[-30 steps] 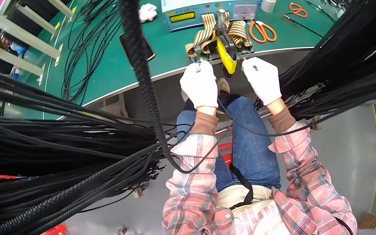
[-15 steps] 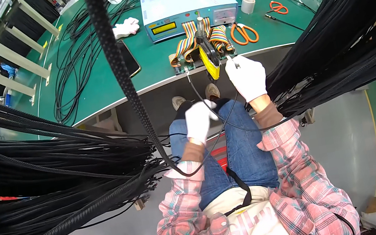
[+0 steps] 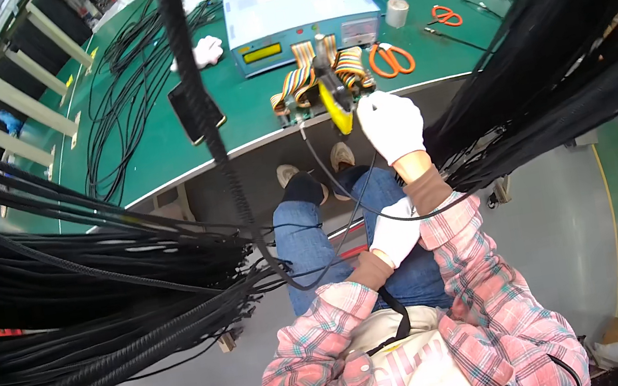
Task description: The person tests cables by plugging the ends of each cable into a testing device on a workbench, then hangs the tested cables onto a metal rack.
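Note:
My right hand (image 3: 393,129), in a white glove, is closed at the front edge of the green bench, with its fingertips on the end of a thin black cable (image 3: 305,138) beside the right end of a test fixture (image 3: 332,86). The fixture has a yellow and black lever clamp, and the cable's other end, with a light plug, is at its left side. My left hand (image 3: 396,234), also gloved, is over my lap against my right sleeve. The cable crosses at that hand; its fingertips are hidden or blurred.
Striped ribbon cables run from the fixture to a light-blue tester (image 3: 302,20). Orange-handled scissors (image 3: 391,59), a tape roll (image 3: 397,12) and a dark phone (image 3: 193,113) lie nearby. Thick black cable bundles (image 3: 93,259) hang on both sides; a braided black cable (image 3: 213,139) hangs in front.
My left hand has moved right and down from the middle of my lap to my right sleeve. My right hand stays beside the fixture; the whole view has shifted slightly.

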Demonstrator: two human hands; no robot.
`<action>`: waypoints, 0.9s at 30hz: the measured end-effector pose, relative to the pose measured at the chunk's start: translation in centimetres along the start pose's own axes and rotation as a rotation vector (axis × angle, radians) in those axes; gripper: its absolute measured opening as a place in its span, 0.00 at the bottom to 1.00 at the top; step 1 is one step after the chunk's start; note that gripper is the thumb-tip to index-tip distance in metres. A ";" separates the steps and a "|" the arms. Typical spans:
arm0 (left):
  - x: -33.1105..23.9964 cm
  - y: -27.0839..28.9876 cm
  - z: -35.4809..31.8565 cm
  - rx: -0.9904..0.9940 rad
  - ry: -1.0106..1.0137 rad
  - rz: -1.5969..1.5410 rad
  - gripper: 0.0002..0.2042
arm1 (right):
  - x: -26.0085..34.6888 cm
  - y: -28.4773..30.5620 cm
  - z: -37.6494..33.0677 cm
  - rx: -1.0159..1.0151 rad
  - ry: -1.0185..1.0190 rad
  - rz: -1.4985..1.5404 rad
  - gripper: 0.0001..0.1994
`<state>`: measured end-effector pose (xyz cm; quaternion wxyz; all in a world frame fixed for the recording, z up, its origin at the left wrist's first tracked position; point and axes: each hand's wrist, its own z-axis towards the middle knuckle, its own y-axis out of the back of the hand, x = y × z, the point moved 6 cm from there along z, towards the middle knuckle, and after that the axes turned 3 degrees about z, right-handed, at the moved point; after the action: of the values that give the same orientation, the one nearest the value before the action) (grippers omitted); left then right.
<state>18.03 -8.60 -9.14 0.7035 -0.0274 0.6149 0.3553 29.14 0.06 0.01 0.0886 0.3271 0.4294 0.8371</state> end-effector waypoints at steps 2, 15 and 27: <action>-2.3 1.7 -0.2 -0.152 0.045 -0.003 0.15 | 1.1 1.7 0.3 0.121 0.065 -0.119 0.16; 2.2 22.7 -2.2 -0.866 0.055 -1.672 0.18 | 10.7 34.3 3.0 -0.737 0.651 -0.439 0.12; -6.6 14.6 4.9 -0.564 -0.099 -0.137 0.22 | 9.4 33.1 7.6 -0.468 0.469 -0.284 0.18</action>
<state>14.39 1.58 3.67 0.7196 -0.2458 0.4534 0.4649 31.01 -11.27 33.27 0.1755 0.0343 0.2760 0.9444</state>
